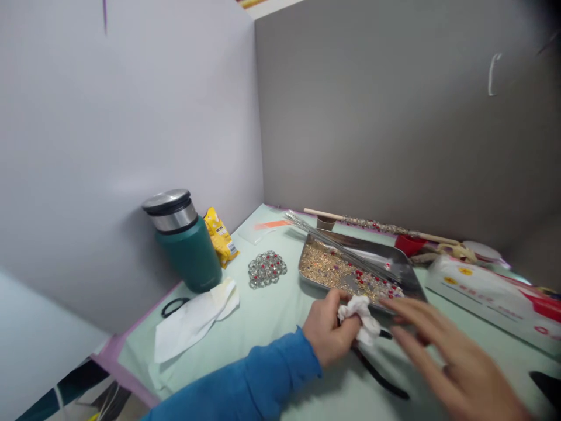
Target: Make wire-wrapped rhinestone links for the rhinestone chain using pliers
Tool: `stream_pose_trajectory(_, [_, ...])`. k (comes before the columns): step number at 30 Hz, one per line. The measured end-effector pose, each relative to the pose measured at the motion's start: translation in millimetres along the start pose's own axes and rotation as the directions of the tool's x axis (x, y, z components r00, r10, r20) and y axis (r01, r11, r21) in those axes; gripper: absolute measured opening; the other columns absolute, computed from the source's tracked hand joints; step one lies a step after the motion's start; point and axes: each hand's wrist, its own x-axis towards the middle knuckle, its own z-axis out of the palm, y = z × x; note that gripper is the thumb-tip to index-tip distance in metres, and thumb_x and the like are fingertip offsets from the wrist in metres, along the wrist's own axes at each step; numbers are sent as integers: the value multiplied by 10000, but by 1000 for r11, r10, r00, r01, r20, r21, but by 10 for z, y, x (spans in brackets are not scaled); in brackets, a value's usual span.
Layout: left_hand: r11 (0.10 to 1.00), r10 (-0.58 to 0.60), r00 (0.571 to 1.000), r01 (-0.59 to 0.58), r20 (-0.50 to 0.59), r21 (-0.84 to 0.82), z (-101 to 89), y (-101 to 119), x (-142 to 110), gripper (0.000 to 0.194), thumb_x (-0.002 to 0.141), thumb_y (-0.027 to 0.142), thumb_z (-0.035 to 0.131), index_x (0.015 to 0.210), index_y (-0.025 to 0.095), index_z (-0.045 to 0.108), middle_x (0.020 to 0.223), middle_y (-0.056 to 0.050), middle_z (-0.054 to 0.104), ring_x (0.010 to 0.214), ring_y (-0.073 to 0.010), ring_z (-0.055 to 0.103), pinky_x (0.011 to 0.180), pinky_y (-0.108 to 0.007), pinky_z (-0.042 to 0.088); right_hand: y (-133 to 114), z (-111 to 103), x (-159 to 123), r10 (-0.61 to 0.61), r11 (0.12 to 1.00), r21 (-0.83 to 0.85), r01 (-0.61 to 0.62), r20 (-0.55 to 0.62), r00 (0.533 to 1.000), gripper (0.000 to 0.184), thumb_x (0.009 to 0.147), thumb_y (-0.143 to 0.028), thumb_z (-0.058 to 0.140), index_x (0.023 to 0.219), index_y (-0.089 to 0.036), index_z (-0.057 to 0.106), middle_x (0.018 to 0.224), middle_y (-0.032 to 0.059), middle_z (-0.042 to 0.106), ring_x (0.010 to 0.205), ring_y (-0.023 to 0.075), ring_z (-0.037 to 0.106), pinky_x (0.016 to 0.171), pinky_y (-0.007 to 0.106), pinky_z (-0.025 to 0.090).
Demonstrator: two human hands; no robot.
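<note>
My left hand (329,330), in a blue sleeve, is closed around a crumpled white tissue (364,323) just in front of the metal tray. From under the tissue stick out the curved black handles (380,377) of a tool; its head is hidden, and I cannot tell whether my hand grips it too. My right hand (447,351) is to the right of the tissue, slightly blurred, fingers stretched out and holding nothing. Behind both hands, the metal tray (414,279) contains small gold beads (322,264) and red ones, with thin metal rods (337,248) lying across it.
A teal flask (193,254) and a yellow packet (220,237) stand at the left. Near them lie a folded white tissue (193,327), a black ring (174,306) and a beaded piece (266,269). A tissue pack (491,298) is at right; grey partitions (372,117) rise behind.
</note>
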Motion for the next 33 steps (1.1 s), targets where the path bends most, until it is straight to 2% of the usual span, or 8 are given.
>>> stream_pose_trajectory(4, [983, -16, 990, 41, 142, -178, -25, 37, -47, 564, 794, 153, 422, 1336, 204, 276, 683, 18, 571, 531, -121, 563, 517, -228, 461, -103, 344, -91, -57, 997, 64, 48, 146, 988, 331, 903, -288, 369, 1187, -196, 512, 1069, 93, 612, 970, 211, 574, 779, 339, 490])
stream_pose_trajectory(8, [999, 43, 991, -44, 131, 3, -25, 35, -34, 474, 835, 239, 423, 1302, 169, 381, 740, -27, 611, 682, -171, 589, 675, -310, 476, -104, 331, -122, 3, 998, -66, -4, -15, 1000, 236, 847, -243, 472, 1027, -157, 599, 885, 91, 656, 801, 216, 595, 731, 355, 459])
stream_pose_trajectory(12, [990, 56, 976, -27, 211, -138, 7, 33, -22, 548, 883, 352, 368, 1380, 165, 232, 851, -63, 635, 714, -168, 605, 656, -306, 490, -131, 264, -67, 79, 974, -203, -102, -115, 990, 235, 814, -212, 494, 1015, -153, 599, 943, 116, 630, 845, 250, 567, 749, 394, 436])
stream_pose_trajectory(16, [993, 117, 965, -109, 234, -45, -9, 43, -59, 549, 864, 357, 426, 1363, 172, 294, 1087, -91, 613, 936, -203, 574, 848, -365, 434, -321, 398, -119, 110, 993, 48, -107, -64, 992, 174, 836, -183, 409, 915, -154, 561, 788, 86, 605, 733, 211, 561, 620, 326, 447])
stream_pose_trajectory(20, [999, 42, 965, -33, 259, -38, -46, 60, -74, 473, 879, 409, 378, 1294, 184, 404, 1134, -101, 613, 1015, -217, 563, 902, -393, 405, -497, 492, -193, 122, 971, 214, -108, -50, 991, 111, 830, -129, 424, 807, -180, 519, 705, 48, 547, 702, 194, 527, 623, 320, 427])
stream_pose_trajectory(26, [879, 85, 888, 146, 452, -454, -2, 37, -50, 522, 883, 442, 359, 1247, 78, 448, 1182, -198, 566, 1088, -247, 538, 936, -393, 395, -583, 466, -182, -37, 954, 297, 48, -44, 998, 146, 789, -76, 440, 821, -189, 526, 790, 61, 576, 773, 198, 520, 707, 359, 410])
stream_pose_trajectory(28, [904, 104, 902, 89, 419, -418, 0, 54, -42, 501, 889, 424, 358, 1250, 89, 452, 1180, -185, 568, 1086, -234, 536, 944, -389, 389, -545, 434, -159, -67, 974, 212, 76, -52, 996, 114, 775, -96, 458, 780, -187, 527, 731, 53, 571, 733, 201, 515, 692, 366, 398])
stream_pose_trajectory(33, [961, 265, 963, -268, 50, 74, -30, 145, -41, 393, 856, 292, 443, 1225, 163, 484, 1215, -109, 524, 1114, -208, 467, 960, -382, 369, -244, 389, -178, 6, 960, -280, -24, -65, 998, 108, 793, -233, 466, 790, -170, 553, 708, 85, 594, 676, 250, 512, 598, 377, 351])
